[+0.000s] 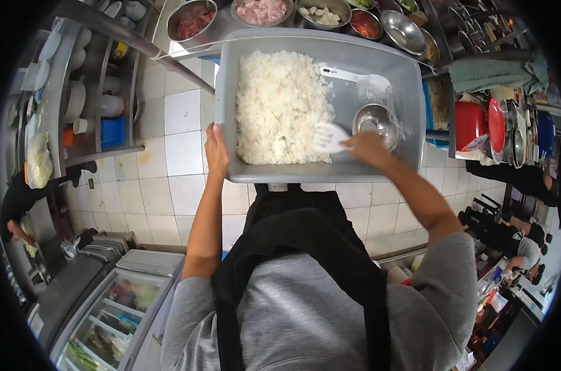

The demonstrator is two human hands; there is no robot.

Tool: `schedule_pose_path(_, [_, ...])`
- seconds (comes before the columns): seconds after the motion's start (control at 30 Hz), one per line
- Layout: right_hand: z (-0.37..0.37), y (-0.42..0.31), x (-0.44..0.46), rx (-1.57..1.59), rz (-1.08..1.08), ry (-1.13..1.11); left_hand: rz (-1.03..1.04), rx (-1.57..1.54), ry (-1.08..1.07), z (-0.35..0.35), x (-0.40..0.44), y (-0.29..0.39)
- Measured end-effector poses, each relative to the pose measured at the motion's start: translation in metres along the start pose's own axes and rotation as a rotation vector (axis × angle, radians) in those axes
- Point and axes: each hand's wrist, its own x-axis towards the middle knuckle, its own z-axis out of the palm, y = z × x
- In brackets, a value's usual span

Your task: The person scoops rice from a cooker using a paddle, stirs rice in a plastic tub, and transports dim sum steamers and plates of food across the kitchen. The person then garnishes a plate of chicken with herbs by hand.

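A large grey plastic tub holds a thick bed of cooked white rice across its left half. My left hand grips the tub's left wall near the front corner. In the tub, my right hand is closed on the handle of a white slotted spatula. The spatula's head touches the rice at its right front edge. Behind my right hand sits a round steel bowl, partly covered by the hand. A second white utensil, a rice paddle, lies along the back right.
Steel bowls of raw meat, pale pieces and red sauce stand behind the tub. Shelves with dishes are on the left, a red pot on the right. Other people work at both sides. A glass-topped fridge is lower left.
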Motion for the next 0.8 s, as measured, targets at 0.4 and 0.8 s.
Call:
schedule_pose_path(0.4, [-0.084, -0.012, 0.001, 0.039, 0.045, 0.152, -0.019, 0.067, -0.005, 0.002, -0.003, 0.008])
schedule_pose_path(0.8, [-0.028, -0.089, 0.085, 0.19, 0.223, 0.215, -0.081, 0.072, -0.032, 0.0, -0.005, 0.014])
